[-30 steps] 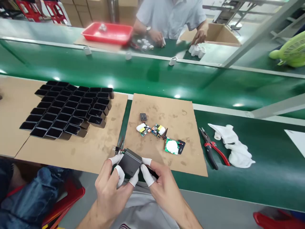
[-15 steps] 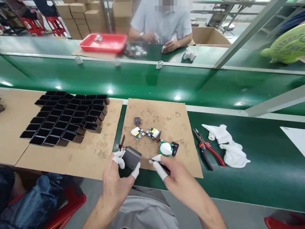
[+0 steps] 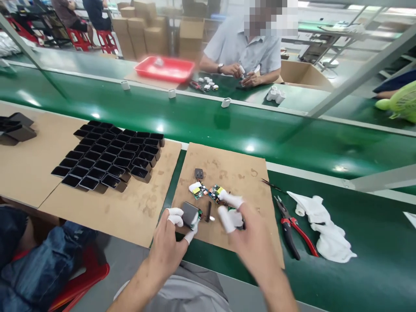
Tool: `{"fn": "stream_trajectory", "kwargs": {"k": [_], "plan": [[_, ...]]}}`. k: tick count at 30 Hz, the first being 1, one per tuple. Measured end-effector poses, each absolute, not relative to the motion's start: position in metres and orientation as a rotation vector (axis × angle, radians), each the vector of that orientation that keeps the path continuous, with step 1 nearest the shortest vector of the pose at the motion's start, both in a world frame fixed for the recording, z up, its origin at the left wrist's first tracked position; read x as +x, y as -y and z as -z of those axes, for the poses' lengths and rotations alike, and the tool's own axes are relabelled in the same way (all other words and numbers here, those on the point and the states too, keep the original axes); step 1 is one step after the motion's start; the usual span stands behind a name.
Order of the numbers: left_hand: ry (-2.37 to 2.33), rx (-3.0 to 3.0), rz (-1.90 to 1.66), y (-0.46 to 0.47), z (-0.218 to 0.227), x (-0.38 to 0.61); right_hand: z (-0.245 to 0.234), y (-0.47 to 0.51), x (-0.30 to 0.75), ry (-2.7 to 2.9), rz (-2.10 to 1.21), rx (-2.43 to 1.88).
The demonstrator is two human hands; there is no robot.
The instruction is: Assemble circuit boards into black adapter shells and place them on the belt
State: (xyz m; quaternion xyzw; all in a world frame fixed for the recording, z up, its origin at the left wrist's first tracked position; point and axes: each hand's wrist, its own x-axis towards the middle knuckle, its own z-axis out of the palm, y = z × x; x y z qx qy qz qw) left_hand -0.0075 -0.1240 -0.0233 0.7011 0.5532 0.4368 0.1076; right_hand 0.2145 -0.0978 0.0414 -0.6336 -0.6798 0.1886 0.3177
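Note:
My left hand (image 3: 169, 236), with white finger cots on, grips a dark grey plastic housing (image 3: 189, 214). A green circuit-board edge shows at the housing's right side. My right hand (image 3: 248, 232), also in finger cots and partly blurred, is over the cardboard sheet with thumb and forefinger apart. Between and behind those fingers lies a circuit board with a white pad (image 3: 235, 216), partly hidden. Beyond are two small circuit boards with yellow labels, a left one (image 3: 197, 190) and a right one (image 3: 215, 193), and a black plug piece (image 3: 199, 173). A short black strip (image 3: 208, 211) lies between my hands.
Tweezers (image 3: 273, 185) lie across the right edge of the cardboard sheet (image 3: 256, 173). Red-and-black pliers (image 3: 290, 229) and white cloth scraps (image 3: 331, 229) are further right. Many black housings (image 3: 107, 154) stand at left. Opposite, a person (image 3: 247, 56) works near a red tray (image 3: 164, 69).
My right hand has let go of the tweezers, which now lie at the right, and has moved over the circuit boards. The housing in my left hand has turned. The camera view has shifted left.

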Motion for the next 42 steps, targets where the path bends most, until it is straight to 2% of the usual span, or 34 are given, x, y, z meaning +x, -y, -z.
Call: {"fn": "stream_trajectory", "kwargs": {"k": [2, 5, 11, 17, 22, 27, 30, 37, 42], "plan": [[-1.608, 2.012, -1.274, 0.130, 0.026, -0.007, -0.029, 0.120, 0.181, 1.754, -0.681, -1.558], [-1.607, 1.942, -1.234, 0.129, 0.023, -0.012, -0.011, 0.132, 0.150, 1.612, -0.658, -1.473], [-1.362, 2.239, -0.572, 0.092, -0.006, -0.030, -0.003, 0.117, 0.154, 1.462, -0.773, -1.440], [-1.206, 2.289, -0.421, 0.062, -0.024, -0.039, -0.004, 0.128, 0.165, 1.411, -0.562, -1.597], [-1.151, 1.988, -0.566, 0.067, -0.020, -0.047, -0.014, 0.132, 0.171, 1.413, -0.573, -1.753], [-0.999, 1.297, -0.725, 0.086, -0.015, -0.050, -0.040, 0.116, 0.172, 1.395, -1.013, -1.637], [-0.922, 1.129, -0.729, 0.092, -0.012, -0.052, -0.055, 0.105, 0.168, 1.490, -1.169, -1.495], [-1.236, 1.749, -0.880, 0.088, 0.004, -0.052, -0.057, 0.075, 0.151, 1.733, -0.969, -1.618], [-1.259, 1.849, -0.828, 0.088, 0.013, -0.051, -0.065, 0.045, 0.138, 2.106, -0.747, -1.727]]}}
